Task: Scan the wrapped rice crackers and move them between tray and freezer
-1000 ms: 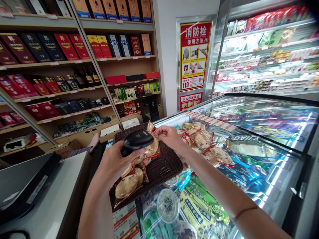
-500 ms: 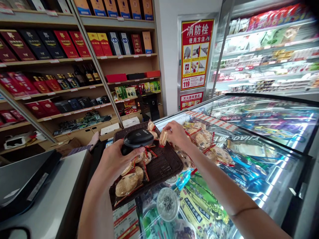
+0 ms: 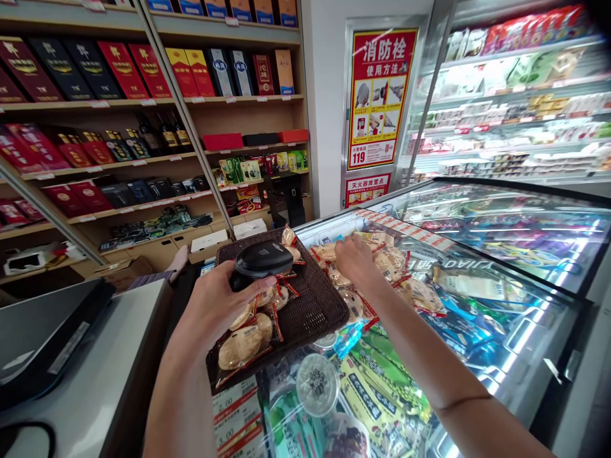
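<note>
My left hand [image 3: 217, 296] is wrapped round a black handheld barcode scanner [image 3: 263, 259], held above a dark brown woven basket [image 3: 312, 305]. Inside the basket, clear red-edged packets of round, pale biscuits [image 3: 245, 343] lie along the left side and at the far corner. To the right, my right hand [image 3: 356, 257] is closed, fingers curled down at a loose pile of similar packets [image 3: 389, 264] on the freezer's glass top. Its fingertips are mostly hidden, so what they grip, if anything, does not show.
The glass-topped freezer [image 3: 515, 254] holds colourful ice-cream packs and tubs under the basket. A white counter [image 3: 109, 369] carries a black device [image 3: 52, 337] at left. Shelves of boxed bottles [image 3: 114, 70] stand behind, with a red notice [image 3: 379, 98] on the wall.
My right hand has moved right, from the basket's edge, where it pinched a packet, to the pile on the glass. My left hand keeps the scanner in nearly the same place.
</note>
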Demonstrator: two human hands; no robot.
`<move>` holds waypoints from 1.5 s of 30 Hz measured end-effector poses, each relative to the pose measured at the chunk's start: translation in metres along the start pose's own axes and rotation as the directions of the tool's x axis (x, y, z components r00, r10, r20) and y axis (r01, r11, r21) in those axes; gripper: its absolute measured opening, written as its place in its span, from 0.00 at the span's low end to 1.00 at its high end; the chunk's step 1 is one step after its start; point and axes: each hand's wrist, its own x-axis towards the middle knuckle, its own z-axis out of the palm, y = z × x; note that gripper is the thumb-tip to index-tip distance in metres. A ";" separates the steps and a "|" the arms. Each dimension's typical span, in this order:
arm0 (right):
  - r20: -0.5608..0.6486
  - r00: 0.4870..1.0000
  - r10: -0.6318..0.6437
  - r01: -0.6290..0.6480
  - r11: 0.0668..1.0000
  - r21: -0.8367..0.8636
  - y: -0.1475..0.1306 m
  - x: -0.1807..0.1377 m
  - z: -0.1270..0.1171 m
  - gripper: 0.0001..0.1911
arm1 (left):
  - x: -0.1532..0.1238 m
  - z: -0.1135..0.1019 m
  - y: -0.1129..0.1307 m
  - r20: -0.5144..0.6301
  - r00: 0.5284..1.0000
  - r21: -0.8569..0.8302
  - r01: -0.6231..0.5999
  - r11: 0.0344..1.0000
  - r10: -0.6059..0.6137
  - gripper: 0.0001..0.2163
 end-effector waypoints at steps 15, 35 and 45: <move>0.099 0.607 -0.789 0.484 0.466 0.741 -0.106 -0.061 0.029 0.12 | -0.001 0.002 0.002 -0.036 0.999 0.018 0.016 1.000 -0.016 0.23; 0.219 0.698 -0.682 -0.200 0.108 0.974 -0.103 -0.054 0.030 0.19 | -0.001 0.002 0.003 -0.027 1.000 -0.002 0.001 1.000 -0.001 0.21; 0.054 0.927 -0.372 -0.035 0.058 0.998 -0.066 -0.016 0.021 0.24 | -0.001 0.002 0.002 -0.042 0.999 -0.011 0.009 1.000 -0.010 0.23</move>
